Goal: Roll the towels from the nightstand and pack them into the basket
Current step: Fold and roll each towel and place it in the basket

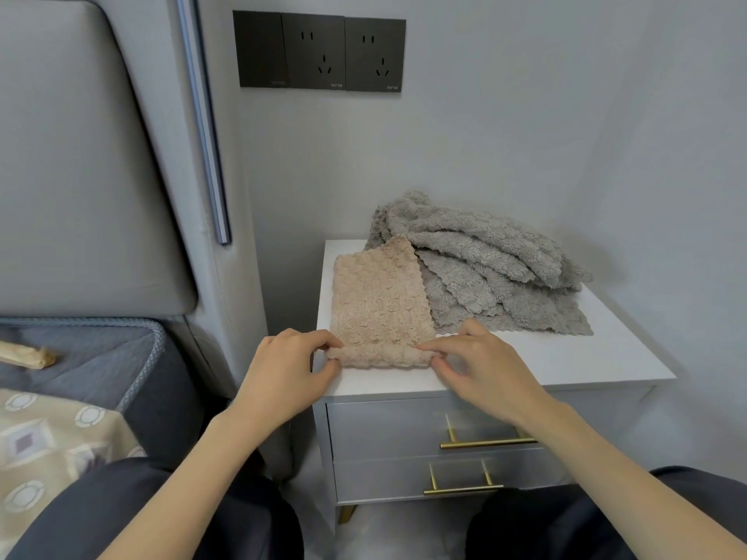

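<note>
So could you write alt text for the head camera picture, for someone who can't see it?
A person's left hand and right hand pinch the curled-up near edge of a beige towel lying on a white nightstand. Crumpled grey towels are heaped behind it.

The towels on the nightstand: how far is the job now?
Done: nothing visible; no rolled towel or basket is in view. In hand: the left hand and right hand pinch the near edge of the beige towel, starting a roll. Left: this roll, the grey towels heaped on the nightstand, all packing.
</note>
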Demonstrator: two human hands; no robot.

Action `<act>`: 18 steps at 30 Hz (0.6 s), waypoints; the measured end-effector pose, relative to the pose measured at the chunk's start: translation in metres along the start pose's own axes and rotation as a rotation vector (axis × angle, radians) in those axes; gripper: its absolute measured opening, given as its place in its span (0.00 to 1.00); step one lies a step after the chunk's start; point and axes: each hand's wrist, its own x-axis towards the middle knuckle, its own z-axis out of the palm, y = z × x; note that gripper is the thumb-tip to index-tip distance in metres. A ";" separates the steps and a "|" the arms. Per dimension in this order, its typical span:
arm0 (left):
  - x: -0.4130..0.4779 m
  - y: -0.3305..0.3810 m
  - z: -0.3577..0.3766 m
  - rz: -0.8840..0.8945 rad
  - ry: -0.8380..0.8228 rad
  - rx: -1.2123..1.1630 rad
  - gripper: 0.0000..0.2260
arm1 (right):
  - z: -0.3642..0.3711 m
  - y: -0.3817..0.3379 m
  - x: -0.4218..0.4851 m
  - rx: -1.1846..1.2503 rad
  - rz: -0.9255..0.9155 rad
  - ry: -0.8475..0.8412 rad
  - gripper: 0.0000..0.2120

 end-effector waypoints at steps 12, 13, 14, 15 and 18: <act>0.011 0.009 0.012 -0.351 0.006 -0.071 0.04 | 0.006 -0.001 0.013 0.490 0.386 0.004 0.03; 0.011 0.011 0.013 -0.349 0.034 -0.064 0.04 | 0.008 -0.002 0.014 0.488 0.398 0.014 0.02; 0.011 0.012 0.014 -0.345 0.063 -0.051 0.04 | 0.010 -0.002 0.015 0.484 0.408 0.028 0.02; 0.010 0.014 0.016 -0.336 0.094 -0.036 0.05 | 0.012 -0.002 0.016 0.474 0.418 0.048 0.02; 0.009 0.017 0.019 -0.298 0.166 0.051 0.06 | 0.015 -0.004 0.019 0.412 0.436 0.106 0.04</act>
